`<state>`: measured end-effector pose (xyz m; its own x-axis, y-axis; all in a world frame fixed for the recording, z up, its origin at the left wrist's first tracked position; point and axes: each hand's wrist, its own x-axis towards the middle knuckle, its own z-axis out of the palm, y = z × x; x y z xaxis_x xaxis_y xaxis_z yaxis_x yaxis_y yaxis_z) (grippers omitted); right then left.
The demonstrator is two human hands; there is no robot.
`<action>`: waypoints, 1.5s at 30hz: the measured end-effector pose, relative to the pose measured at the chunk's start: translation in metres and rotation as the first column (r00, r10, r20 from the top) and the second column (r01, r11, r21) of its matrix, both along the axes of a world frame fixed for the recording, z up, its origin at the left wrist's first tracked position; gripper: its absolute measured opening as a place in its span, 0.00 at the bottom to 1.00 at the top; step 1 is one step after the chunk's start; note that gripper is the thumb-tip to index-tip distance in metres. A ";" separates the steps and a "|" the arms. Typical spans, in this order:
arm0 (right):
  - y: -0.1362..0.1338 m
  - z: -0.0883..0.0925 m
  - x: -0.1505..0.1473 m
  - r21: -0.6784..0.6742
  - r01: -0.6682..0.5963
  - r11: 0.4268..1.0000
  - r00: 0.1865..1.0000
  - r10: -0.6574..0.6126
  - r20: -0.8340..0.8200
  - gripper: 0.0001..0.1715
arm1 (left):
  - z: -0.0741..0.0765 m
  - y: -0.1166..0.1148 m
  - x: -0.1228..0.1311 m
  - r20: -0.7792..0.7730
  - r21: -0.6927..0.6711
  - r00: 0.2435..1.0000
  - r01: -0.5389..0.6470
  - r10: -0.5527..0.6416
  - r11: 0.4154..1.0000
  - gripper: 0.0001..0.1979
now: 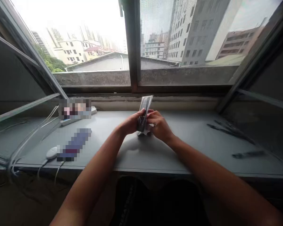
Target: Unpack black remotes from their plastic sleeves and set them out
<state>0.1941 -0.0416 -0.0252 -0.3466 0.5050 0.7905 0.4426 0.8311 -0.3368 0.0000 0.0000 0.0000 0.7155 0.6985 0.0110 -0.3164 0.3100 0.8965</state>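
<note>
The left hand (133, 121) clasps a clear plastic packet (146, 103) with a dark item (141, 124) inside, held over the desk (191, 135), midway between its side edges. The right hand (160, 126), fingers bent, grips the packet's right side.

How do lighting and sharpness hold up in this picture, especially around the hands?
Head view: sky blown out, backlighting the scene; soft shadows on the desk below the left hand and right hand; clear packet soft, its contents hard to make out; dark items at right smeared; pixel blocks mask the blue item at left; outward-leaning side frames suggest wide-angle stretch.
</note>
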 end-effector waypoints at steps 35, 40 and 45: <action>0.008 0.000 0.007 -0.425 0.262 0.866 0.913 -0.366 -0.182 0.14 | -0.025 0.042 -0.027 -0.300 -0.168 0.733 -0.671 0.611 0.722 0.21; 0.011 -0.002 0.008 -0.428 0.273 0.862 0.910 -0.376 -0.175 0.13 | -0.031 0.047 -0.030 -0.301 -0.009 0.699 -0.682 0.649 0.731 0.24; 0.012 -0.005 0.008 -0.437 0.281 0.854 0.911 -0.381 -0.158 0.14 | -0.035 0.051 -0.033 -0.340 0.122 0.558 -0.772 0.757 0.624 0.51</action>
